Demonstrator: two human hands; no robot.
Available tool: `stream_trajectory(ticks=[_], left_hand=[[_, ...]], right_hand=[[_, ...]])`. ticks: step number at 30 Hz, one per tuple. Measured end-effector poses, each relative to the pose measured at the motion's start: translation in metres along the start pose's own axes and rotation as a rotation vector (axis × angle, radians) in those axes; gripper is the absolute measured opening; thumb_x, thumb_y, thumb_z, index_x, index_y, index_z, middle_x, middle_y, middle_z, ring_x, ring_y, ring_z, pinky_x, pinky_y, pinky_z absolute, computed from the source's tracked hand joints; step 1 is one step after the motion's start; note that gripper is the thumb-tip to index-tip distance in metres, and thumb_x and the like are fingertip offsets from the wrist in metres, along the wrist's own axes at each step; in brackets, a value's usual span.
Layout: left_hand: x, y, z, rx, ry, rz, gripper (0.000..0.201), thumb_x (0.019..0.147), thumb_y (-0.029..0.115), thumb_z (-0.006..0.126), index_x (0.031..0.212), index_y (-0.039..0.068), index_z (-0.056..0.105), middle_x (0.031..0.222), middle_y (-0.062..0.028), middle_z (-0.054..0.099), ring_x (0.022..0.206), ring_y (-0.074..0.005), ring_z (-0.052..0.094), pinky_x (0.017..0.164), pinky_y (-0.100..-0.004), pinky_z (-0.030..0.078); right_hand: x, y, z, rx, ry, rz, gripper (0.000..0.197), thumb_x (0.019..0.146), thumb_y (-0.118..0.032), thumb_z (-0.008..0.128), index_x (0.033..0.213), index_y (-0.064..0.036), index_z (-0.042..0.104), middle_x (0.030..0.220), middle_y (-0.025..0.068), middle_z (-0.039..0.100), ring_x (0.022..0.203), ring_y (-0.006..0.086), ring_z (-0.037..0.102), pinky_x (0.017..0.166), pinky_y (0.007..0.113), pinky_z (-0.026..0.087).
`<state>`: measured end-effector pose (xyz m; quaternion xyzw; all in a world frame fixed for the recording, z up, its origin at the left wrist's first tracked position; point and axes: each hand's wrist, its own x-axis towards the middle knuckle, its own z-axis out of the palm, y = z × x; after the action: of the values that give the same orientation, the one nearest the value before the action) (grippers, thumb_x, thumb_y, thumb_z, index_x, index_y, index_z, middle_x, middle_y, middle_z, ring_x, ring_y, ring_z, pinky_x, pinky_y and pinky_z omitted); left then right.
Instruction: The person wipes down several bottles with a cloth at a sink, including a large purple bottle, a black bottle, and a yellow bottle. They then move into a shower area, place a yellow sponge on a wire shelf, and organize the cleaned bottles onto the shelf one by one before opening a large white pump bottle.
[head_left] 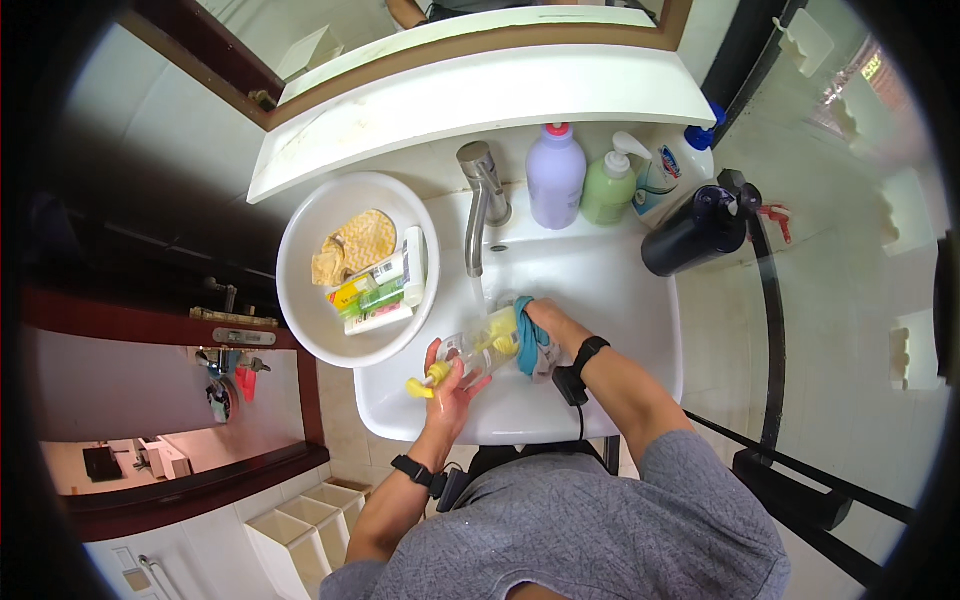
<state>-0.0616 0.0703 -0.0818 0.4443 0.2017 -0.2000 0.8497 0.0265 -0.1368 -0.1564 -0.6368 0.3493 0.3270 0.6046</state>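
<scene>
My left hand (449, 398) is wrapped around a clear pump bottle (476, 352) near its yellow pump head (428, 383). The bottle lies tilted over the white sink (630, 320), with some yellow showing at its far end. At that end my right hand (548, 318) grips a teal and grey cloth (532, 338) and presses it to the bottle. Part of the right hand's fingers is hidden by the cloth. Just beyond the bottle, the metal faucet (475, 235) points down into the sink; a thin stream seems to fall from it.
A white basin (292, 320) with a yellow patterned cloth (368, 238) and several tubes and boxes rests at the sink's left. Along the back right stand a lilac bottle (556, 180), a green pump bottle (608, 192), a white bottle (672, 175) and a dark bottle (695, 232). A shelf (480, 100) overhangs the back.
</scene>
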Motion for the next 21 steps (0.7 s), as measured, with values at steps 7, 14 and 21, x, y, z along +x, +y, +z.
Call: stream_trajectory(ticks=[7,14,21], left_hand=[[-0.022,0.009,0.003,0.535,-0.104,0.262,0.067,0.080,0.009,0.063,0.135,0.016,0.025,0.128,-0.0074,0.034,0.110,-0.0236,0.044,0.087,-0.0400,0.046],[-0.055,0.077,0.035,0.796,-0.183,0.410,0.066,0.075,-0.001,0.061,0.133,0.009,0.030,0.126,-0.0110,0.036,0.110,-0.0237,0.046,0.086,-0.0384,0.049],[-0.096,0.176,0.095,0.500,-0.305,0.403,0.084,0.065,0.019,0.072,0.135,0.014,0.025,0.131,-0.0180,0.034,0.111,-0.0373,0.048,0.082,-0.0443,0.052]], right_hand=[[-0.002,0.037,-0.010,-0.530,0.150,-0.299,0.035,0.081,-0.022,0.046,0.096,0.0053,0.060,0.096,0.0225,0.060,0.088,0.0348,0.058,0.076,0.041,0.045],[-0.019,0.036,-0.024,-0.771,0.102,-0.406,0.031,0.077,-0.020,0.047,0.100,-0.0035,0.060,0.102,0.0193,0.060,0.095,0.0365,0.056,0.082,0.042,0.045],[-0.005,0.046,-0.031,-0.740,0.094,-0.475,0.032,0.076,-0.022,0.050,0.100,-0.0025,0.060,0.099,0.0207,0.061,0.092,0.0356,0.057,0.080,0.040,0.045]])
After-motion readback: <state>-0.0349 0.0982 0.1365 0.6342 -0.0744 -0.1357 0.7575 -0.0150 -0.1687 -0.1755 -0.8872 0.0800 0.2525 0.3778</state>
